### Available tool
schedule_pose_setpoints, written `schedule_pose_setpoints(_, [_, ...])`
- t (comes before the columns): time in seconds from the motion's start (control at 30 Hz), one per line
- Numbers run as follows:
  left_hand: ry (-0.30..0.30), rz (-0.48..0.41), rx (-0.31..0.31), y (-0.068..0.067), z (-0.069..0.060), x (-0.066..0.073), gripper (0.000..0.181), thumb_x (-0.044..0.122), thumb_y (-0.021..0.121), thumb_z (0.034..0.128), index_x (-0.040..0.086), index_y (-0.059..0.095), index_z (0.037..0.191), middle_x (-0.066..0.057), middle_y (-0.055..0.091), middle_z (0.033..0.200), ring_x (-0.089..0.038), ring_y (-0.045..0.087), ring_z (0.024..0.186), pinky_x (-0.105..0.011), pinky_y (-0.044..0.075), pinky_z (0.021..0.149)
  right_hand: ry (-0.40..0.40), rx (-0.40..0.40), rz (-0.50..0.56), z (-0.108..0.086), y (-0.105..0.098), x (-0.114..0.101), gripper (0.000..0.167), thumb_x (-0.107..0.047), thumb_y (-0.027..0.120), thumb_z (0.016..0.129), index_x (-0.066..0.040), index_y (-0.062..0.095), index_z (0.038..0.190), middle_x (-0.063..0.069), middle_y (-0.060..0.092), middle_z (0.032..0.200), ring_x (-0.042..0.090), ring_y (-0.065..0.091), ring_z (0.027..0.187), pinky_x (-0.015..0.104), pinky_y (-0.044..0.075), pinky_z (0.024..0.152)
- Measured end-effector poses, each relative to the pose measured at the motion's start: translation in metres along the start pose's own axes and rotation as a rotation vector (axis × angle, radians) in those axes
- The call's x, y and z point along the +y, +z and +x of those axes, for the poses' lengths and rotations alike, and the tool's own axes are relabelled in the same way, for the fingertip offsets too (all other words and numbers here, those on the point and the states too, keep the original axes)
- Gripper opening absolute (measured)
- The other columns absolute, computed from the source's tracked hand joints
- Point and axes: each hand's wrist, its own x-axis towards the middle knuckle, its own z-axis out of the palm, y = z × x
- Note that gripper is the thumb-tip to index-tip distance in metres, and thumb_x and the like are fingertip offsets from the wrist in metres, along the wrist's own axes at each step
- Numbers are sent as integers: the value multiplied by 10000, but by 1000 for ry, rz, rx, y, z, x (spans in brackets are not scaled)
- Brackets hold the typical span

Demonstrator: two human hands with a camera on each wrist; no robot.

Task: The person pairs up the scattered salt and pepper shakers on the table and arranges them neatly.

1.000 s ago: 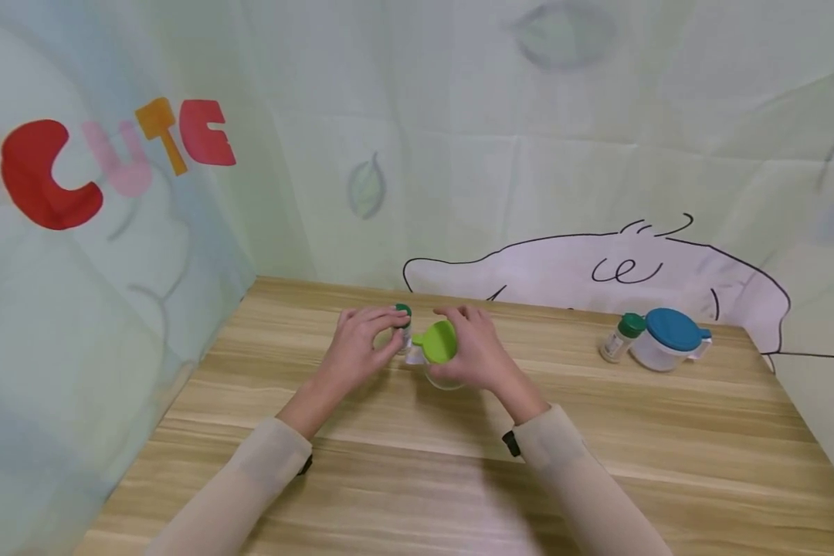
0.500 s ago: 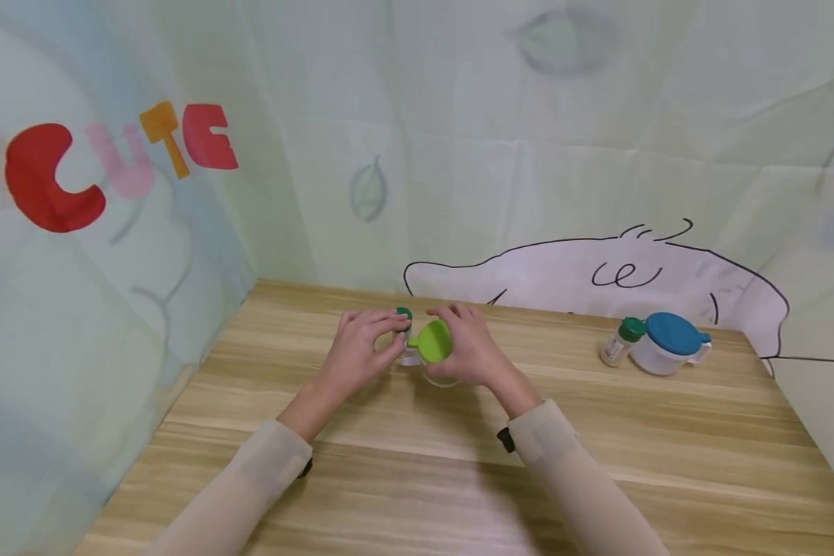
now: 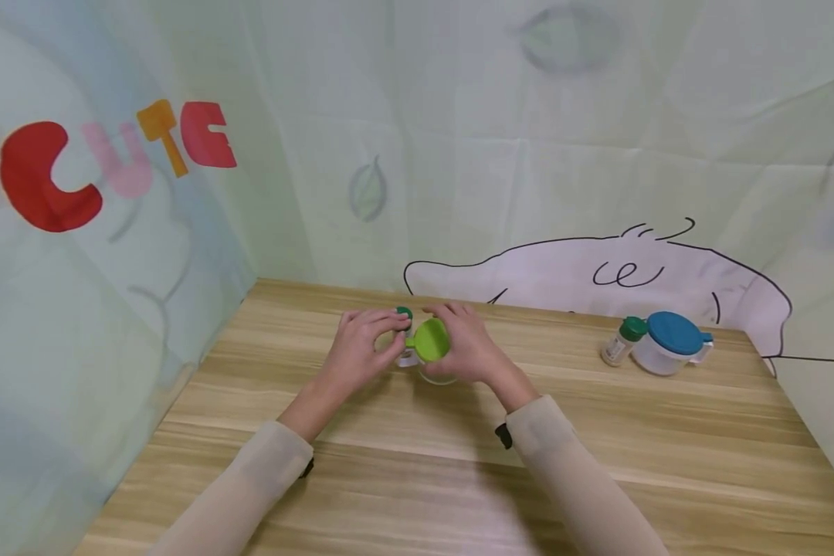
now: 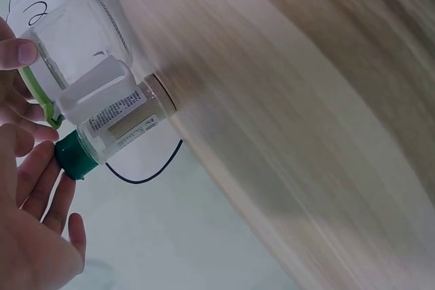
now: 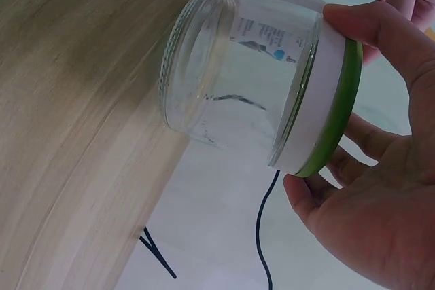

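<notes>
Noted behind everything: a pale backdrop (image 3: pixel 306 154) with leaf prints and a black line drawing, cut off below; legible at left in red, pink and orange capitals: "CUTE". In front: a wood-grain surface (image 3: pixel 417 479). Above it: two pale sleeves (image 3: pixel 556 463), cut off at the near edge, with a black item mostly hidden at each cuff.

Right hand (image 3: pixel 472 347): grip closed around the lid of a green-lidded jar (image 5: pixel 238 86), upright, mid-surface toward the far side; lid partly covered. Left hand (image 3: pixel 361 340): fingertips against the cap of the left shaker (image 4: pixel 122 120), upright just left of the jar; cannot tell whether pinched. Contact between shaker and white jar handle (image 4: pixel 98 89): not determinable.

At far right: a blue-lidded jar (image 3: pixel 667 351), with the right shaker (image 3: pixel 618 347) just left of it, overlapping in view.

Smallest: dense print on the left shaker's label (image 4: pixel 117 109), too fine to read.
</notes>
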Motion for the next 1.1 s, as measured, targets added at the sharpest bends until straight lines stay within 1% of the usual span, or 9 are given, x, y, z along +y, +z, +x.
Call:
schedule_pose_setpoints(0.27, [-4,-2,5,-1,-1,0,210,129,749,951,98,825,1144,-78,780,1238,-276,720,1176,-500,453,956,7,-10,32,2,6,2,911,-168,937,746,-83,500,1542,167,539,1478,353,504,1313,620,346,1181])
schedule_pose_setpoints(0.57, [-4,-1,8,-1,0,0,203,138,736,964,100,823,1144,-65,779,1244,-265,716,1184,-508,450,958,-5,-29,40,2,5,0,911,-164,919,750,-89,491,1551,153,536,1487,351,497,1327,617,340,1167])
schedule_pose_setpoints(0.73, [-15,3,-2,-1,0,0,200,141,730,973,102,825,1145,-66,779,1244,-257,716,1188,-500,454,962,-13,-47,43,1,6,3,872,-167,902,778,-109,499,1550,141,529,1503,352,480,1359,650,250,1205])
schedule_pose_setpoints(0.8, [-20,3,-8,-1,1,0,196,140,727,976,102,827,1140,-70,779,1242,-258,717,1187,-502,455,969,-17,-60,32,1,6,4,851,-172,891,801,-116,499,1554,137,518,1533,354,467,1389,654,202,1225])
schedule_pose_setpoints(0.9, [-22,6,-9,0,1,1,195,138,724,977,103,828,1138,-72,780,1238,-261,718,1183,-506,455,970,-20,-66,22,0,4,3,832,-186,882,823,-121,500,1559,149,479,1584,374,434,1433,652,173,1230])
schedule_pose_setpoints(1.0, [-17,6,-4,-1,1,1,194,134,723,976,101,828,1136,-73,781,1235,-264,721,1177,-510,457,970,-8,-48,27,-2,2,1,822,-199,887,828,-122,509,1554,177,447,1599,399,402,1449,648,202,1221])
schedule_pose_setpoints(1.1, [-14,5,3,-1,0,1,192,126,726,973,98,829,1133,-71,783,1231,-267,724,1172,-506,456,957,19,-5,36,-5,1,-3,783,-231,896,833,-119,545,1523,192,457,1551,408,405,1416,631,270,1204])
